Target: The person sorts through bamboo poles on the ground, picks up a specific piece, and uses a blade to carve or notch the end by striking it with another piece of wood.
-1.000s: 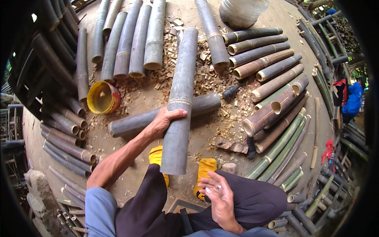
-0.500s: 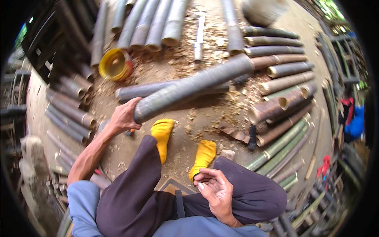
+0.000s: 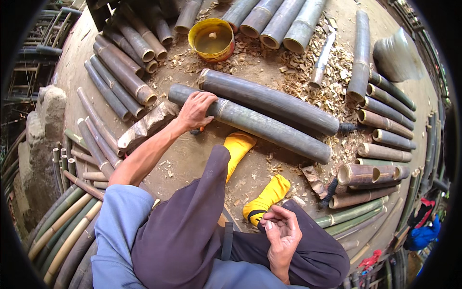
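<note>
My left hand point(image 3: 196, 111) grips a thick grey-green bamboo tube point(image 3: 274, 135) from above, near its left end. That tube slants down to the right in front of my feet, just this side of a second dark bamboo tube point(image 3: 269, 98). My right hand point(image 3: 283, 236) is raised by my right knee with its fingers loosely curled and the thumb apart; nothing shows in it. Below the gripped tube are my feet in yellow socks point(image 3: 269, 195). A black handle point(image 3: 329, 191) lies beside a brown curved piece point(image 3: 314, 181) to the right.
A yellow bucket point(image 3: 222, 55) of liquid stands beyond the tubes. Cut bamboo lengths point(image 3: 115, 79) are laid around on the left, at the back and on the right point(image 3: 385, 151). Wood shavings point(image 3: 339, 65) cover the ground at the far right, with a long pale tool point(image 3: 323, 58) on them.
The bamboo tube, held up by its near end before, is now lower and slants the other way. My left hand has shifted onto its top. The view has turned leftward.
</note>
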A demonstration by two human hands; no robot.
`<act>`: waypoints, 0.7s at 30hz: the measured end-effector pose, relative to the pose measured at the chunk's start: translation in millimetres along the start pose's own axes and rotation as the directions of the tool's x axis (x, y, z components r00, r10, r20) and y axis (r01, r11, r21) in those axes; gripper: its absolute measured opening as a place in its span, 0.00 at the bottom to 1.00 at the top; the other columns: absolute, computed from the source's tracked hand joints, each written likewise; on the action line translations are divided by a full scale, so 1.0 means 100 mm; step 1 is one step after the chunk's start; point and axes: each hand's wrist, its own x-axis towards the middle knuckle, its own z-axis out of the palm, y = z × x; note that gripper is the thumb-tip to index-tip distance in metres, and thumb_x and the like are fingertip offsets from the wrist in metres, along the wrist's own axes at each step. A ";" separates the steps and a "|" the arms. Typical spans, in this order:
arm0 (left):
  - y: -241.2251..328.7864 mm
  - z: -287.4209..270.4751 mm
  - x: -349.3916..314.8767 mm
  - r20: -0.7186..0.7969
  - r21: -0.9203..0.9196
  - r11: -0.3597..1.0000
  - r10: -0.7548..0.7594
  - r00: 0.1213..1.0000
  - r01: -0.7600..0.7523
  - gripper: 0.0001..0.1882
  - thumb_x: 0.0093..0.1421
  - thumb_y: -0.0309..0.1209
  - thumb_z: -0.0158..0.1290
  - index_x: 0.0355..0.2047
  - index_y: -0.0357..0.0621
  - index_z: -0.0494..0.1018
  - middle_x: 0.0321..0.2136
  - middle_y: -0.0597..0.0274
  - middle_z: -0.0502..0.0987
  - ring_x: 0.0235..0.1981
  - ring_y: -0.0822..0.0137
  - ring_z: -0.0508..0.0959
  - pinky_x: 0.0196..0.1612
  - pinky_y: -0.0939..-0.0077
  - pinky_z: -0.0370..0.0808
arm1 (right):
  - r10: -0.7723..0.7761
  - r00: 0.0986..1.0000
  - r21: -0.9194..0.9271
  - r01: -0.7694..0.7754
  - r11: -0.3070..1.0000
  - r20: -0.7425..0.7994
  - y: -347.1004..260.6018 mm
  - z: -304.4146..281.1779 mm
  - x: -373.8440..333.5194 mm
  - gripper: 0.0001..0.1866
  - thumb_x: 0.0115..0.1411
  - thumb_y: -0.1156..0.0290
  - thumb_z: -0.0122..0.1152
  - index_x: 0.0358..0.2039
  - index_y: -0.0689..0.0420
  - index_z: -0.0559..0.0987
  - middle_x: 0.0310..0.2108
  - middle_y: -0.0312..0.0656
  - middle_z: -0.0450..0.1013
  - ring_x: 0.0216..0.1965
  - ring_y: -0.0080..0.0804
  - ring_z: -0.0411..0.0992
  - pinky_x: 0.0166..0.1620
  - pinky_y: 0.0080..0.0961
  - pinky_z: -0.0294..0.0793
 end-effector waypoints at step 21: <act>-0.17 0.22 -0.51 -0.318 -0.546 0.550 -0.834 0.451 0.633 0.23 0.46 0.32 0.57 0.42 0.37 0.67 0.39 0.49 0.67 0.44 0.53 0.69 0.50 0.62 0.68 | -0.086 0.993 -0.555 0.114 0.824 0.076 0.09 0.02 0.39 0.16 0.54 0.78 0.57 0.44 0.67 0.72 0.31 0.40 0.72 0.32 0.23 0.70 0.37 0.17 0.70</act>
